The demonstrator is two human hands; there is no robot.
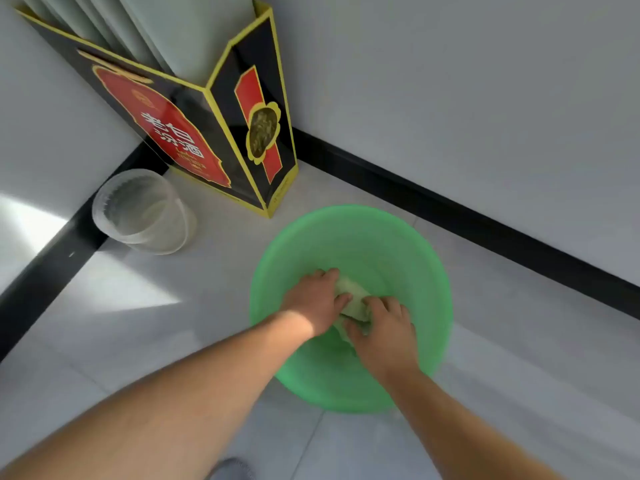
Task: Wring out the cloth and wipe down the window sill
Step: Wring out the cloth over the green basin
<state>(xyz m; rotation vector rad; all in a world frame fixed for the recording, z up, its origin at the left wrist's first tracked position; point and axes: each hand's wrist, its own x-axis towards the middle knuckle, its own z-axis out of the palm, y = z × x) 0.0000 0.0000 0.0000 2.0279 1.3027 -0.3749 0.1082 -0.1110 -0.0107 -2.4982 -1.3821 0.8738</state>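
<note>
A green plastic basin (363,233) stands on the pale tiled floor in a room corner. Inside it, a bunched pale yellow-green cloth (353,299) is held between both hands. My left hand (313,299) grips the cloth's far left end, fingers curled over it. My right hand (384,330) grips its near right end, fingers wrapped around it. Most of the cloth is hidden under the fingers. No window sill is in view.
A tall black, red and yellow cardboard box (214,133) stands in the corner behind the basin. A clear plastic bucket (142,213) sits left of it. Black skirting (450,209) runs along both white walls. A grey shoe tip (232,469) shows at the bottom.
</note>
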